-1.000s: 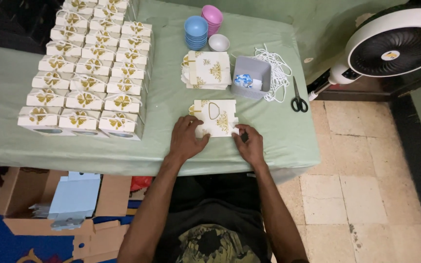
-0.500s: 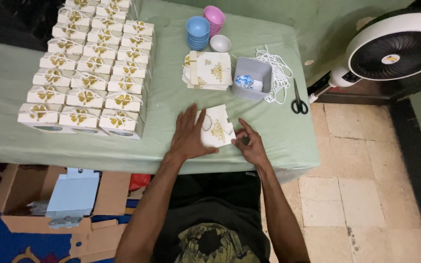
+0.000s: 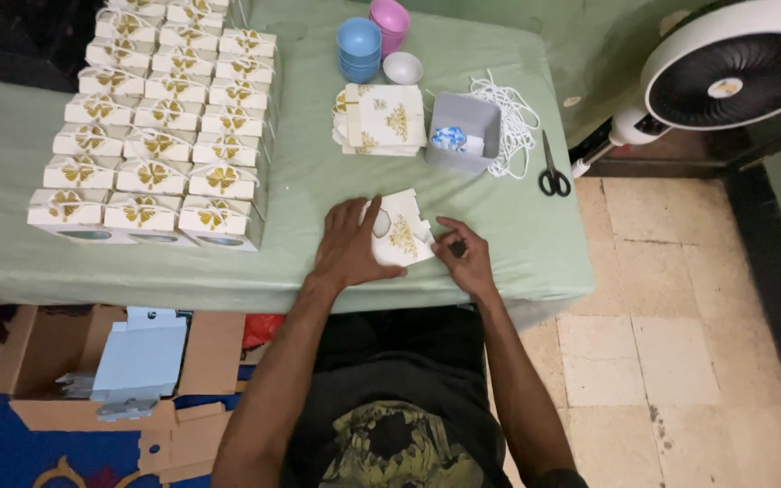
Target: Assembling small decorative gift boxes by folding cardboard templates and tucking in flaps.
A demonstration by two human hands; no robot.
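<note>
A flat cream card box blank with a gold ornament and an oval window lies tilted on the green tablecloth, near the table's front edge. My left hand presses flat on its left side, fingers spread. My right hand pinches its lower right flap with thumb and fingertips. A stack of more flat blanks lies further back, in the middle of the table.
Rows of several finished cream gift boxes fill the table's left. A grey tub, white cord, scissors, stacked blue bowls and pink cups stand behind. A fan is at right, cardboard cartons on the floor.
The blank was turned from lying square to tilted, and both hands shifted around it. My left hand now covers its left part; my right hand moved onto its lower right flap.
</note>
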